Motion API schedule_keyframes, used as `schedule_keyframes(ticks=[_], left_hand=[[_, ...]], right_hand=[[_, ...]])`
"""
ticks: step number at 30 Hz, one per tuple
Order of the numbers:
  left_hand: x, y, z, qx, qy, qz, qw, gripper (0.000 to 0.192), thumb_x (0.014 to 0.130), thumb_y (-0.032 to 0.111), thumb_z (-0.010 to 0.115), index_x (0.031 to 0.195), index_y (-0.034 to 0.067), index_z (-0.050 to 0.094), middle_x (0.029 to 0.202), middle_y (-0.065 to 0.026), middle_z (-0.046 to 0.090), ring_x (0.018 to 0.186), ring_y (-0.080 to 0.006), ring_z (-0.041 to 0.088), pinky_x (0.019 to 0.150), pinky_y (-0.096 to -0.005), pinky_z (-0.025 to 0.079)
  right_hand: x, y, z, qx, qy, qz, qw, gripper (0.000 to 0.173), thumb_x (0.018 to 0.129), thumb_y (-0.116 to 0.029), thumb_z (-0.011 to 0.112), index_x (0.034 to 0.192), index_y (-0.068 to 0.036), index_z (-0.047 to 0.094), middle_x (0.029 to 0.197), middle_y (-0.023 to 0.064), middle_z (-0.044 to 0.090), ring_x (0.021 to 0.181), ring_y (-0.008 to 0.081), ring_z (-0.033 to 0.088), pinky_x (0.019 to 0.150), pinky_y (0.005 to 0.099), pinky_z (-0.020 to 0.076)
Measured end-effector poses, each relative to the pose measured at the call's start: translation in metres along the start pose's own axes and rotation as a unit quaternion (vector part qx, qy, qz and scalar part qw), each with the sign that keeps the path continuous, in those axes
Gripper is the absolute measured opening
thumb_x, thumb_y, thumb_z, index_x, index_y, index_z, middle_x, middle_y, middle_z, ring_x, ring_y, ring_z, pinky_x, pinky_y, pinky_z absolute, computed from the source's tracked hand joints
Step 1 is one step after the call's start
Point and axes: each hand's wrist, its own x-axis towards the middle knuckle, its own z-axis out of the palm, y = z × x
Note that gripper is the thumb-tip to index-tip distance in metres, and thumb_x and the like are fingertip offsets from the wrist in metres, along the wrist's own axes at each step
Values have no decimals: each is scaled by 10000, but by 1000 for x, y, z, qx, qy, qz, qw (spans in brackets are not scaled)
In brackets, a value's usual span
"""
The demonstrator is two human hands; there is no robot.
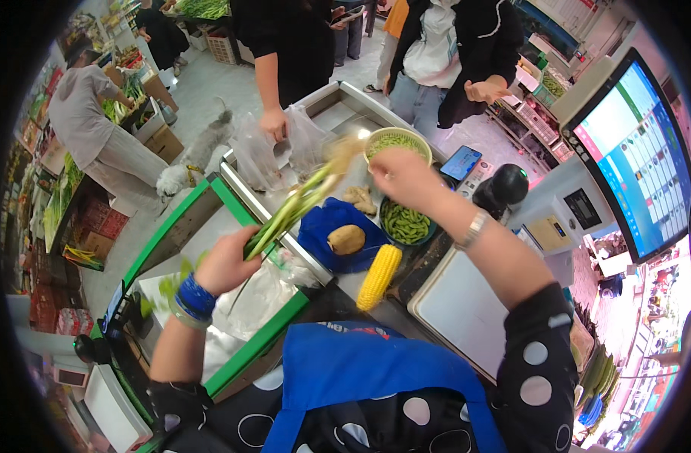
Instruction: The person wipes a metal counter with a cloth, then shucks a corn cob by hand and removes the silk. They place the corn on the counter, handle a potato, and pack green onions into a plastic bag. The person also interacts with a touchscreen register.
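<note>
My left hand (pixel 226 261) is closed around a bunch of green stalks (pixel 291 212). Its blurred pale roots point away from me, and some leaves hang behind my wrist. Close to the root end is my right hand (pixel 405 178), fingers drawn together; whether they pinch anything is hidden. Beyond it stands a pale plastic basket (pixel 426 148) of green beans. Under my right forearm, a dark bowl holds edamame pods (pixel 406 223). On the metal counter lie ginger (pixel 359 200), a potato (pixel 346 239) on a blue plastic bag (pixel 312 229), and a corn cob (pixel 379 277).
Across the counter, a person's hand (pixel 274 123) grips a clear plastic bag (pixel 255 150). Another person holds out a hand (pixel 487 90). A scale platform (pixel 464 306), phone (pixel 461 162) and monitor (pixel 634 153) stand right. A green-edged bin (pixel 255 346) with plastic bags is left.
</note>
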Motion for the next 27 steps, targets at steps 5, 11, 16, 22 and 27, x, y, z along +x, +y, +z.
schedule_keyframes(ticks=[5, 11, 16, 22, 27], left_hand=[[-35, -104, 81, -57, 84, -148, 984, 425, 731, 114, 619, 1129, -29, 582, 884, -277, 634, 832, -409, 640, 753, -415, 515], [-93, -183, 157, -105, 212, -202, 950, 445, 724, 81, 619, 1155, -16, 561, 907, -235, 664, 818, -370, 661, 747, -399, 520], [-118, -249, 186, -216, 235, -356, 878, 364, 743, 35, 582, 1103, -1, 537, 795, -159, 623, 629, -258, 626, 592, -364, 518], [-65, -279, 199, -341, 212, -436, 805, 388, 751, 8, 566, 1126, 11, 468, 699, -90, 553, 491, -187, 535, 401, -322, 433], [-30, -287, 213, -187, 157, -427, 871, 334, 691, 68, 673, 976, -71, 568, 766, -178, 636, 548, -294, 603, 516, -381, 496]], right_hand=[[23, 87, 156, -209, -271, -67, 937, 103, 742, -119, 626, 821, -98, 689, 883, 111, 668, 933, 294, 592, 796, 394, 492], [18, 119, 226, -224, -337, -40, 914, 148, 748, -89, 613, 854, -110, 713, 971, 59, 685, 1100, 267, 518, 904, 429, 396], [28, 105, 173, -218, -299, -71, 926, 92, 675, -129, 682, 757, -102, 713, 921, 41, 684, 1071, 240, 508, 894, 390, 385], [-20, 55, 12, -8, -3, 41, 999, 153, 730, -176, 680, 832, -63, 666, 873, 87, 624, 996, 271, 500, 868, 382, 399], [-159, 15, -119, 9, 6, 291, 957, 221, 771, -239, 686, 885, -50, 689, 906, 99, 656, 934, 247, 578, 832, 363, 456]])
